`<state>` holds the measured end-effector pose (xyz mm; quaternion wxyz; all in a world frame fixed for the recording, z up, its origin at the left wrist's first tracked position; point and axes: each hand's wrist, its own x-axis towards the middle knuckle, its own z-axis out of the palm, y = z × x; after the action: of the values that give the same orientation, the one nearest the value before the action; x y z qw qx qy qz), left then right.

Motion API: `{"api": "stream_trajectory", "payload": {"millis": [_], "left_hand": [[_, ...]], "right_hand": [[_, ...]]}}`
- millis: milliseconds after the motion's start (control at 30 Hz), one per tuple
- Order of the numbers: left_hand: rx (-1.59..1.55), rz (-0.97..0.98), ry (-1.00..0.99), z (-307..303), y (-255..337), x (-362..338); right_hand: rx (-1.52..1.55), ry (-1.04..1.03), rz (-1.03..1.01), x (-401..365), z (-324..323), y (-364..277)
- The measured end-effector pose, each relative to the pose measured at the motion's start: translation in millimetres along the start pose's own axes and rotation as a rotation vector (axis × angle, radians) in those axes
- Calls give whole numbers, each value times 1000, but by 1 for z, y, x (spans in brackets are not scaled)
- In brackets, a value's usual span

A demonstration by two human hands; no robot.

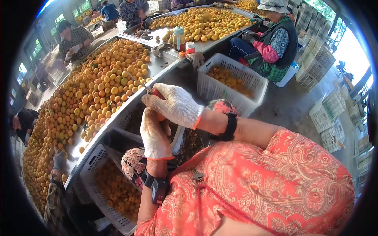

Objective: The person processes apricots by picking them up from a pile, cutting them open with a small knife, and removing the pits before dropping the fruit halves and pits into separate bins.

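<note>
My right hand [175, 104], in a white knit glove, is closed around the reddish handle of a knife [138, 82]. The thin blade points up and left, toward the table's edge. Just below and touching it is my left hand [154, 137], also gloved, its fingers curled. A small orange patch of an apricot [160, 117] shows between the two hands; most of it is hidden by the gloves. Beyond the blade, a large heap of apricots [106, 78] covers the metal table [160, 65].
Below the table edge stands a white crate [91, 173] of cut fruit. Another crate [252, 100] with orange pieces is to the right. A bottle [179, 39] and a red-white jar [189, 48] stand on the table. A co-worker [275, 39] sits at right; a gloved hand [59, 159] reaches in at left.
</note>
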<state>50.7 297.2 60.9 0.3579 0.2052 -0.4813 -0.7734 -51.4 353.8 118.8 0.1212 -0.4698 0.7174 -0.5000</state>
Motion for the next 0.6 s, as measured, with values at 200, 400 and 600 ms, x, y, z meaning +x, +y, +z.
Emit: {"api": "stream_trajectory", "payload": {"millis": [200,400,600], "left_hand": [[-71,71,25,22,8,-14],[61,217,5,23,5,-25],[53,98,14,34,15,-34]], "right_hand": [[-20,53,-37,-11,-6,-11],[21,21,-71,-20,-20,-10],[80,-25,-65,-30,-31,-12]]}}
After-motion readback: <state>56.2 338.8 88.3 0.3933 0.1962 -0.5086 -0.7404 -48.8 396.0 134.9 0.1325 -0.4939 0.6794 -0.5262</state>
